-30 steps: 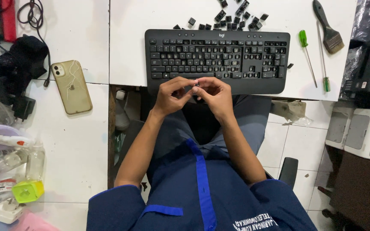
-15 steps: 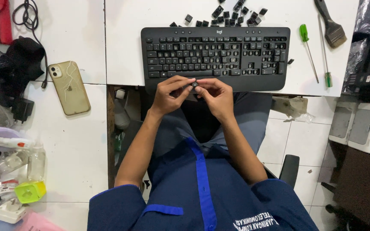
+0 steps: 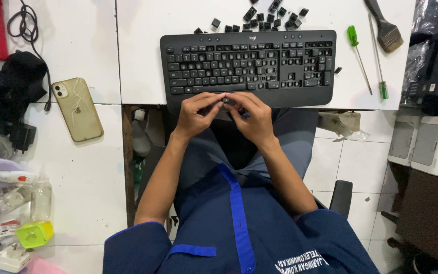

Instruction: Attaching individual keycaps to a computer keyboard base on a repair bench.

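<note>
Pinching 1 small dark keycap between my 2 hands.

My left hand (image 3: 197,112) and right hand (image 3: 252,117) are meeting fingertip to fingertip on the keycap (image 3: 227,101), just below the black keyboard (image 3: 249,66). It is looking light, stiff and easily dropped, so I am gripping its edges. My hands are sitting lower than 0.5 seconds ago.

A: Were there any packages or screens?

B: A gold phone (image 3: 77,109) lay on the white counter (image 3: 87,167), left of the keyboard, back up, so its screen was hidden.

A: Labels?

B: Small bottles (image 3: 24,195) with partly red labels stood at the far left edge, above a lime-green box (image 3: 35,234).
</note>
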